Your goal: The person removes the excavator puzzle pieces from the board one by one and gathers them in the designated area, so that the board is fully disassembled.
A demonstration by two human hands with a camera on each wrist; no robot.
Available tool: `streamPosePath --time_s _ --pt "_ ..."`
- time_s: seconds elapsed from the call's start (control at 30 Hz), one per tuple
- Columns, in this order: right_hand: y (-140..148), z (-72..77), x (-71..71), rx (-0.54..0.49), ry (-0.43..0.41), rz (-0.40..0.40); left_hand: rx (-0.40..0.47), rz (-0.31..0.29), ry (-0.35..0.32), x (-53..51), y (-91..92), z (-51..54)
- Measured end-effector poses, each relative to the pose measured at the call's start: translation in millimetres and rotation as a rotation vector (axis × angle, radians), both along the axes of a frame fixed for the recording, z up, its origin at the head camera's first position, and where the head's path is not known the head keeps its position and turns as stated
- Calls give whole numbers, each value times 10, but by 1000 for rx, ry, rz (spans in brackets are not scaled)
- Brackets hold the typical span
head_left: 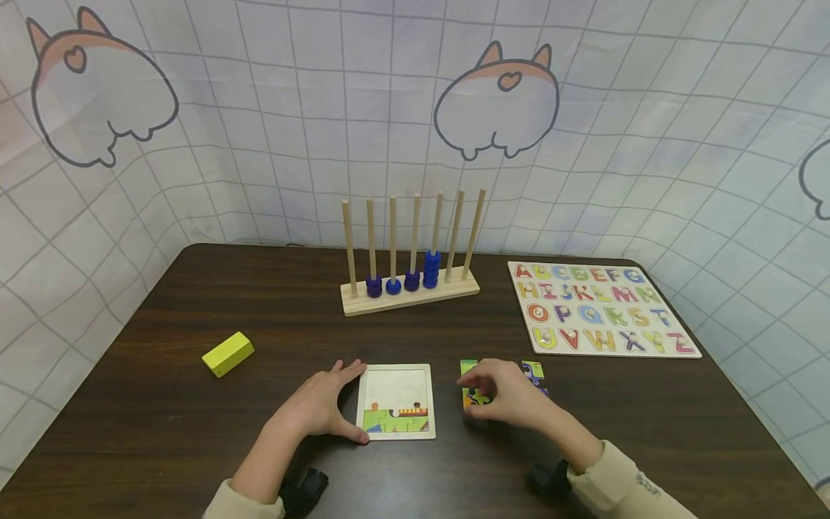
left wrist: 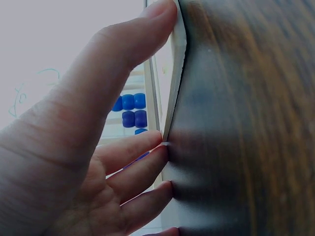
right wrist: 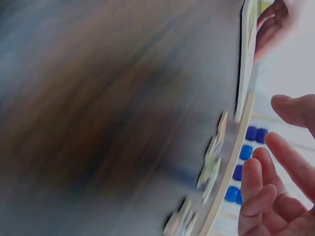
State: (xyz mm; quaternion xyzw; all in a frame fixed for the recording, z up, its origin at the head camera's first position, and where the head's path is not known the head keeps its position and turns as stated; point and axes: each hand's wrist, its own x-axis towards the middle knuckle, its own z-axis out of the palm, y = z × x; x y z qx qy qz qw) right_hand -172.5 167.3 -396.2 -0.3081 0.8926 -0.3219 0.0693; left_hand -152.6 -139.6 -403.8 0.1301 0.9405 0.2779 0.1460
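Observation:
A square puzzle board with a pale rim lies on the table, several green picture pieces fitted along its lower part. My left hand rests along the board's left side, thumb at the near corner and index finger by the far one, fingers fairly straight. In the left wrist view the thumb lies on the rim. To the right, my right hand hovers over loose puzzle pieces, partly hiding them. Its thumb and index finger are apart, with nothing between them in the right wrist view.
Behind the board stands a wooden rack of upright pegs with blue beads. An alphabet board lies at the far right. A yellow block is on the left. More loose pieces lie beyond the right wrist.

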Motion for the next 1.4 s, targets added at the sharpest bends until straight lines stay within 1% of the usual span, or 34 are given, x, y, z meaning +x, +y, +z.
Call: streamPosePath --time_s 0.2,0.57,0.9,1.0,1.13,1.4 --pt "-173 3 -4 9 -26 24 2 -2 0 0 0 2" --pt "-419 8 6 -8 -16 51 3 0 4 -6 -13 -17" --pt "-607 -25 -11 20 -28 80 -3 -5 -1 -17 -19 -26" --pt "-668 -39 -15 10 -47 96 -3 -2 -6 -16 -20 -21" --pt "-747 -49 -16 -5 -92 103 4 1 -6 -8 -14 -17" --pt "-899 -41 -14 6 -149 107 3 -3 -2 2 -15 0"
